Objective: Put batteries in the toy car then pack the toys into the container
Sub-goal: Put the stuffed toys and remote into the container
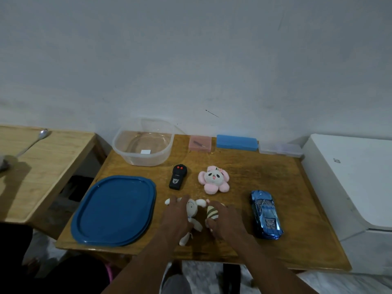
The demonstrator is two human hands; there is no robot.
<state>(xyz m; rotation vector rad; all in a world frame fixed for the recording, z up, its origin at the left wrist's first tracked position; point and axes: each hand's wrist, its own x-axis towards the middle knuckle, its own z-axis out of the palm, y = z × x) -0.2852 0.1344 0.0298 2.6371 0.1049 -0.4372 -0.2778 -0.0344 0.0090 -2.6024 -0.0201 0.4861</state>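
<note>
A shiny blue toy car (266, 214) lies at the front right of the wooden table (297, 209). My left hand (177, 217) grips a white plush rabbit (193, 211) near the front edge. Beside it, my right hand (226, 221) grips a small striped plush toy (212, 212). A pink and white panda plush (213, 179) and a black remote control (178, 176) lie further back. The clear plastic container (144, 141) stands empty at the back left, and its blue lid (114, 211) lies flat at the front left. No batteries are visible.
Along the back edge sit a pink box (200, 143), a blue case (236, 142) and a clear case (281, 150). A white appliance (356, 183) stands on the right. A lighter table (42, 162) with a spoon (31, 143) is on the left.
</note>
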